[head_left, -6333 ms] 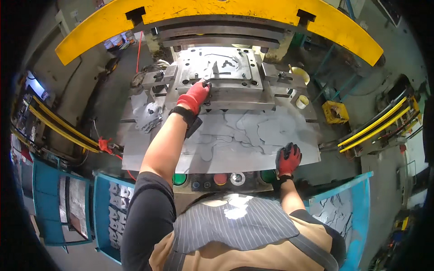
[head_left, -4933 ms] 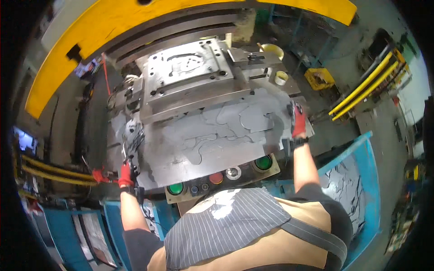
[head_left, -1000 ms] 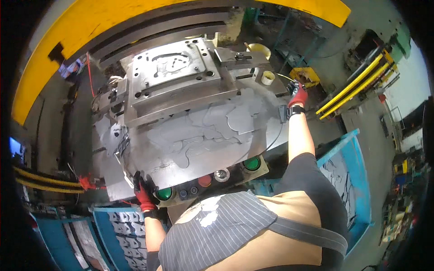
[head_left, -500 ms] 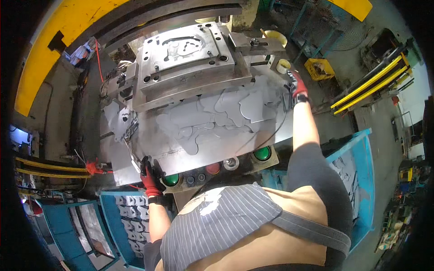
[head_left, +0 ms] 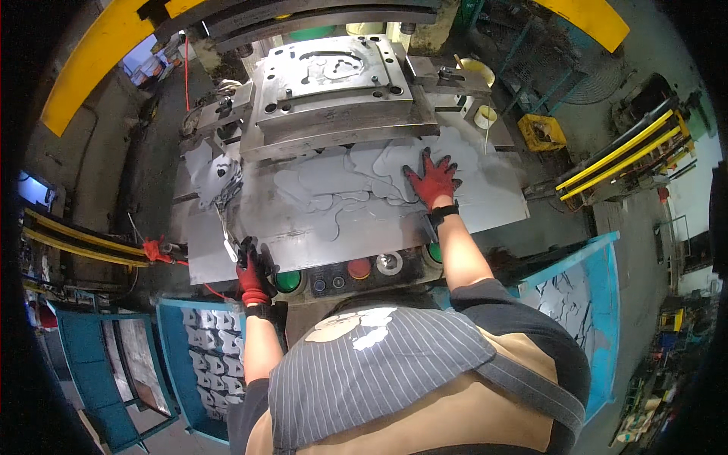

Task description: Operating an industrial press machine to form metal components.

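Note:
My right hand [head_left: 434, 180], in a red and black glove, lies with fingers spread flat on thin grey sheet-metal pieces [head_left: 326, 182]. These overlap on the metal press table [head_left: 303, 246] in front of the die. My left hand [head_left: 254, 273], gloved alike, is closed at the table's front edge around the end of a slim tool with a pale handle [head_left: 230, 246]. Its far end reaches a small heap of shaped metal parts [head_left: 220, 178] at the left; the tip is hard to make out. Behind stands the steel die block [head_left: 334, 95] with a curved cut-out.
Below the table edge is a control panel with a green button [head_left: 288, 281] and a red button [head_left: 359, 268]. Blue bins with metal parts stand left [head_left: 163, 341] and right [head_left: 607, 303]. A small pale cup [head_left: 484, 117] and a yellow crate [head_left: 542, 133] are at the right.
My right hand has moved left from beside the small cup onto the sheet-metal pieces, its fingers now spread. My left hand stays on the slim tool. The view has shifted slightly.

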A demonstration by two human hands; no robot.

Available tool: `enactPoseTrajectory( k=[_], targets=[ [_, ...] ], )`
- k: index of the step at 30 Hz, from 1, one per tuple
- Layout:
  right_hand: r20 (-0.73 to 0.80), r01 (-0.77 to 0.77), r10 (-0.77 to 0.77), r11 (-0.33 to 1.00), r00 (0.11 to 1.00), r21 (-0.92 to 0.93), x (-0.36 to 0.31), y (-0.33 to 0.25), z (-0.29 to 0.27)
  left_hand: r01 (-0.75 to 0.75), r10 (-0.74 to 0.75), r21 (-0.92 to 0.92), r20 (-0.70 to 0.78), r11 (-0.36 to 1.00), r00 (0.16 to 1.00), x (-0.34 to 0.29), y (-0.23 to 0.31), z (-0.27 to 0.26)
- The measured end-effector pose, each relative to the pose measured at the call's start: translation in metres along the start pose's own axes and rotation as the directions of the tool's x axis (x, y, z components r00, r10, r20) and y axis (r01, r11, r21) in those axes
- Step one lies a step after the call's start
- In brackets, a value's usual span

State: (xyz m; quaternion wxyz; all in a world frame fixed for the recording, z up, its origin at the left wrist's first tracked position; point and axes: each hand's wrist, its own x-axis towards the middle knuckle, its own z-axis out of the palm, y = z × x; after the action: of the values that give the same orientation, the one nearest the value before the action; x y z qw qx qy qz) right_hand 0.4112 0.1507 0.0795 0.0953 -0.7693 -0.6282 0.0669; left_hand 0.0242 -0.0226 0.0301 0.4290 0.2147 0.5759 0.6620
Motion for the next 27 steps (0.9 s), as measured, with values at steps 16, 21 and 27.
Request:
enactPoseTrajectory(
  k=[16,21,27],
  targets=[
    [-0.18,0.083,0.151,0.495,0.972,0.865,-0.011,0.154,0.008,0.07,-0.069,0.015,-0.066,0.997,0.995,-0.014,0.011,0.014],
    [-0.335,-0.153,0.332,0.873,0.882,0.463,0.078,0.183,-0.011,0.102,-0.104,0.067,0.023,0.993,0.994,-0.004,0.003,0.004],
    [-0.128,-0.417,0.432,0.9,0.893,0.13,0.133,0.164,-0.023,0.151,-0.149,0.034,-0.068,0.988,0.987,-0.007,0.005,0.017]
  ],
)
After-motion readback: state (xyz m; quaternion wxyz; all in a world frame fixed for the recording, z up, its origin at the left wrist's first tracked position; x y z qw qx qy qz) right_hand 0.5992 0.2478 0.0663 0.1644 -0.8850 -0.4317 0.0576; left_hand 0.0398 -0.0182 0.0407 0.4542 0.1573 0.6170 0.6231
